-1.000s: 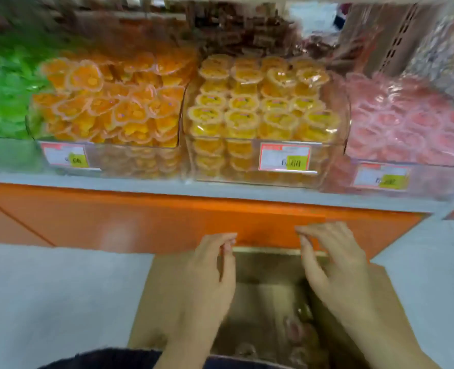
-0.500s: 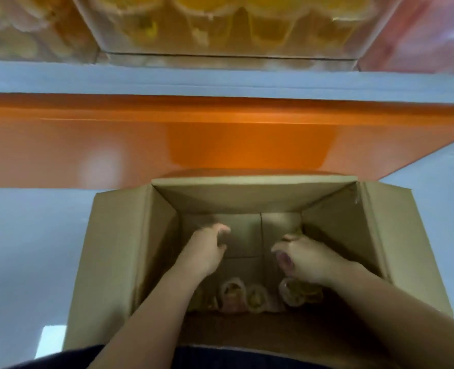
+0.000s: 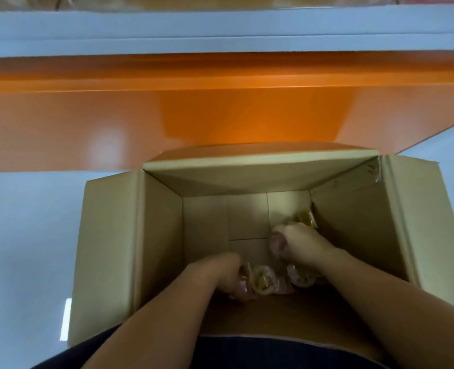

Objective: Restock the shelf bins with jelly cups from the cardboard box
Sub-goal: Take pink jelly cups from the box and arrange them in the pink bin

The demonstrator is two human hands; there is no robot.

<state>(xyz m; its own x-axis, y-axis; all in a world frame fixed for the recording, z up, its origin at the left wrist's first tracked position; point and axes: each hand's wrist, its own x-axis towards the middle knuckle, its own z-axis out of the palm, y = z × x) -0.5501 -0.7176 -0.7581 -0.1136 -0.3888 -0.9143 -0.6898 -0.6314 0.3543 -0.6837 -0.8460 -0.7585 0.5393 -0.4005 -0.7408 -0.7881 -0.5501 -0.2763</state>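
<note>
Down at the bottom of the cardboard box (image 3: pixel 156 235), a few jelly cups (image 3: pixel 261 280) lie tumbled by the near wall, with one yellowish cup (image 3: pixel 306 219) in the far right corner. The loose cup between the hands is tipped over, its round sealed lid turned up towards the camera, so its lid-to-base axis slants rather than stands; squat as they are, none shows a marked long axis. The right hand (image 3: pixel 304 247) curls its fingers round a pink cup (image 3: pixel 277 245); the left hand (image 3: pixel 220 275) closes over pinkish cups, how many is hidden. This looks like the gathering step; next, both handfuls need lifting clear of the tall walls to the shelf (image 3: pixel 220 30) above.
</note>
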